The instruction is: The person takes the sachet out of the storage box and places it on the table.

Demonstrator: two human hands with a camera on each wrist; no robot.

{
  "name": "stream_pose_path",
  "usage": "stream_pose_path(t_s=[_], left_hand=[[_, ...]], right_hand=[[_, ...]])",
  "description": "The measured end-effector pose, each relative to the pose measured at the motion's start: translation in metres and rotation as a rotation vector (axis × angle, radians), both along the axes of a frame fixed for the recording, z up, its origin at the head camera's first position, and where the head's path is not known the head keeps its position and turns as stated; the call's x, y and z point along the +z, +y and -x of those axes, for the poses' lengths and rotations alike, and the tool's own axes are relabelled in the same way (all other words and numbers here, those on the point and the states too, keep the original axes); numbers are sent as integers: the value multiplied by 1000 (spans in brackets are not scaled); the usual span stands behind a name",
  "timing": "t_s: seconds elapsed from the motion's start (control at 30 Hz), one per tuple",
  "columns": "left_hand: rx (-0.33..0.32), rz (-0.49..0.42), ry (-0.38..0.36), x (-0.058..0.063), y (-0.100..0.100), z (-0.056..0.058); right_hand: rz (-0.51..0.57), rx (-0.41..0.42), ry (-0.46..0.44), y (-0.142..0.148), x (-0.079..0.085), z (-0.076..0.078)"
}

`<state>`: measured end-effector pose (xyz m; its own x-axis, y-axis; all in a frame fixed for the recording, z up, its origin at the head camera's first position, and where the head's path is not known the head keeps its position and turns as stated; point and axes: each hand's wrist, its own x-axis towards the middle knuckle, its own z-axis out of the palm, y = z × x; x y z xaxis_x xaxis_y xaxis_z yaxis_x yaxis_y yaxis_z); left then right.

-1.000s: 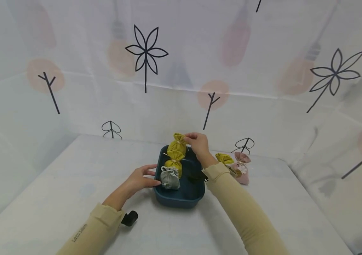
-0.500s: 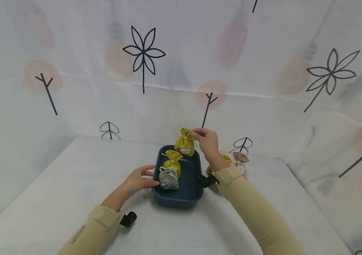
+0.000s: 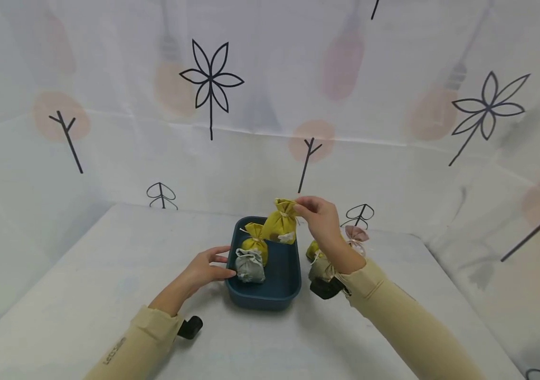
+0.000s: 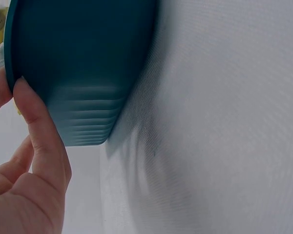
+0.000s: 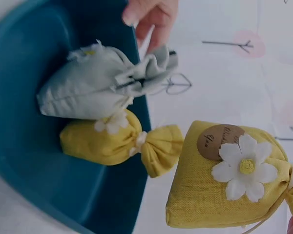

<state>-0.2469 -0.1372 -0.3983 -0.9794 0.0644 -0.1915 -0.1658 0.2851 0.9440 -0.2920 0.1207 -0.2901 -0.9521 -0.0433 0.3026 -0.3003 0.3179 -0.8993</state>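
Observation:
My right hand (image 3: 319, 216) pinches a yellow drawstring pouch (image 3: 281, 224) by its gathered neck, over the far end of a blue plastic bin (image 3: 262, 303). That pouch bears a white fabric flower and a round brown tag in the right wrist view. A second yellow pouch (image 5: 100, 144) and a grey pouch (image 5: 88, 85) sit inside the bin along its left wall. My left hand (image 3: 203, 268) grips the bin's left rim; in the left wrist view its fingers (image 4: 39, 126) lie against the outer wall, right at the rim.
Right of the bin stand a pink pouch (image 3: 356, 235), a yellow pouch (image 3: 313, 250) and a greyish-beige pouch (image 3: 321, 270), partly hidden by my right arm. A white patterned cloth (image 3: 231, 169) hangs behind the white table (image 3: 108, 274).
My right hand lifted the held yellow pouch, shifted it right, then lowered it slightly and turned it. The second yellow pouch and the grey one stay in place, as does my left hand.

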Motion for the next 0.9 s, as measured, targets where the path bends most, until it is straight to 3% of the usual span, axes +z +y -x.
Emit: stream_pose_path(t_s=[0.4, 0.63, 0.9], left_hand=[[1, -1, -3, -2, 0, 0], [0, 7, 1, -2, 1, 1], [1, 3, 0, -3, 0, 1]], right_hand=[[20, 1, 0, 26, -3, -27], [-66, -55, 5, 45, -8, -46], [-42, -83, 41, 70, -16, -59]])
